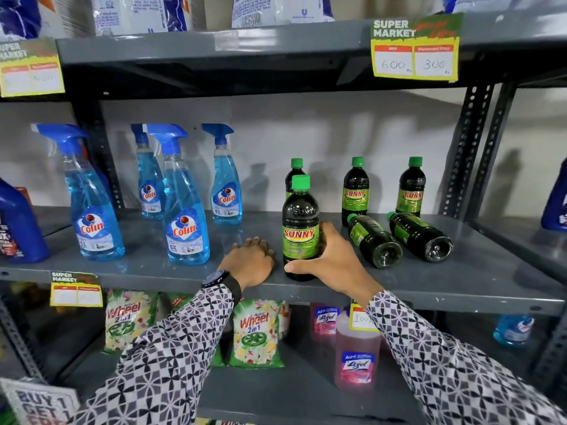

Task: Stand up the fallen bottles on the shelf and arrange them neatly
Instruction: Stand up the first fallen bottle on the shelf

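Note:
Dark Sunny bottles with green caps stand on the grey middle shelf (460,280). My right hand (331,259) is wrapped around the lower body of an upright front bottle (300,228) near the shelf's front edge. My left hand (250,260) lies flat on the shelf just left of it, holding nothing. Behind stand three upright bottles: one (294,176) right behind the held one, one (355,191) in the middle, one (411,188) at the right. Two bottles lie on their sides, bases toward me: one (372,240) and another (418,236) to its right.
Several blue Colin spray bottles (185,210) stand on the left half of the shelf. A blue jug (18,228) is at the far left. Price tags (414,50) hang from the shelf above. Detergent packs (256,332) and a pink bottle (356,354) fill the shelf below.

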The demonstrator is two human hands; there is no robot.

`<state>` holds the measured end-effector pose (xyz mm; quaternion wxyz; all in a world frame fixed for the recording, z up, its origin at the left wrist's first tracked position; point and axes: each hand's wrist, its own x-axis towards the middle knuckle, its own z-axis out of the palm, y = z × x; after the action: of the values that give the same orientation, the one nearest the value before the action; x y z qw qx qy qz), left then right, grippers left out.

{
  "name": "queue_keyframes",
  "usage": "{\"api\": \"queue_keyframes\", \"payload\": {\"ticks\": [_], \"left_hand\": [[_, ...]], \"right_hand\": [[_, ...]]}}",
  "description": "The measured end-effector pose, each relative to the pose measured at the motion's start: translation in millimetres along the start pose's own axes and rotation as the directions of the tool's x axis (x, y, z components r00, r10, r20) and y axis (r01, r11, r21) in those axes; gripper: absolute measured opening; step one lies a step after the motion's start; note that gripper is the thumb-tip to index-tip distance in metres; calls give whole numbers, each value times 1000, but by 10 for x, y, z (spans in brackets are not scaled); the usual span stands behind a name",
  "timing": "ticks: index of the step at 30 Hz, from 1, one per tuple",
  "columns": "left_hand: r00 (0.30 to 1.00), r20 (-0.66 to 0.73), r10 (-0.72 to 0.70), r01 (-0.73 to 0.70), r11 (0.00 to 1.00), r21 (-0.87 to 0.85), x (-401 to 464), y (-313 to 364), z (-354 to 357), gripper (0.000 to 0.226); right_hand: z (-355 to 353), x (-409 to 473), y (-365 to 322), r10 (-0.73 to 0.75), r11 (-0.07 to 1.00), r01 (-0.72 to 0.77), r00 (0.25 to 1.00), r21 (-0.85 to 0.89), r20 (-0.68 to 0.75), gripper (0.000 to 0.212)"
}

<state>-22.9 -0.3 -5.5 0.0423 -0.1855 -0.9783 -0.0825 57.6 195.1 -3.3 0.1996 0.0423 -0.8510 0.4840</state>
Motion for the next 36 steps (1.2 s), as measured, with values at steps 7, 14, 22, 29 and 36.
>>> {"api": "queue_keyframes", "payload": {"ticks": [7, 14, 22, 29, 36], "left_hand": [[1000, 5, 1, -1, 1000, -3, 23, -5, 20, 51], [1000, 9, 3, -3, 1000, 8, 36, 4, 27, 51], [1000, 17, 16, -17, 999, 31, 46, -13, 54, 54], [1000, 14, 18, -18, 1000, 10, 61, -25, 44, 51], [999, 8, 33, -34, 998, 45, 30, 9, 22, 54]], "right_hand": [[-2, -70, -18, -24, 1000, 24, 1000, 16, -17, 90], [-1, -110, -76, -23, 1000, 24, 1000, 10, -10, 85], [-180, -235, -255, -94, 992, 95, 995, -85, 17, 88], [-952, 75, -221, -314, 792, 7, 862, -611, -397, 16], [-1267, 526, 15, 373, 776, -385, 919, -499, -128, 49]]}}
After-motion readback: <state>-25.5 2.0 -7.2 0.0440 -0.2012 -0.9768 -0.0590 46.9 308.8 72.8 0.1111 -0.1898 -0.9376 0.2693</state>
